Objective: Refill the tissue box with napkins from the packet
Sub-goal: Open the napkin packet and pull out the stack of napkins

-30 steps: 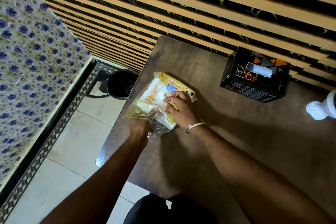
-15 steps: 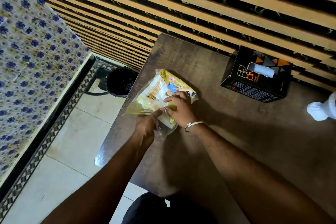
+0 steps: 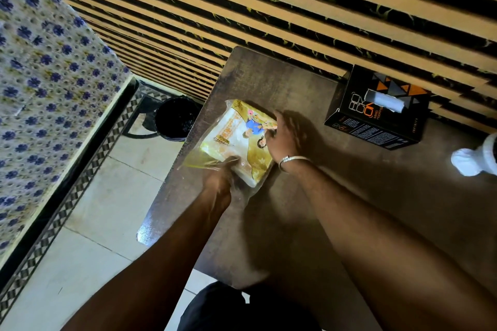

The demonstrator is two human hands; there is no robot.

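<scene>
A yellow plastic napkin packet (image 3: 236, 140) with a cartoon print lies near the left edge of the dark wooden table (image 3: 336, 196). My left hand (image 3: 219, 181) pinches the packet's near, open clear-plastic end. My right hand (image 3: 286, 137), a metal bangle at its wrist, grips the packet's far right side. White napkins show through the wrapper. The black tissue box (image 3: 379, 107) with orange triangles stands at the table's back right, against the wall, a white tissue poking from its top slot.
A white object (image 3: 476, 156) sits at the table's right edge, partly cut off. A black bin (image 3: 176, 119) stands on the tiled floor left of the table. A blue-flowered cloth surface (image 3: 45, 94) fills the left side. A slatted striped wall runs behind.
My right hand has slid from the middle of the packet to its far right side. The packet has turned slightly and my left hand keeps hold of the near end.
</scene>
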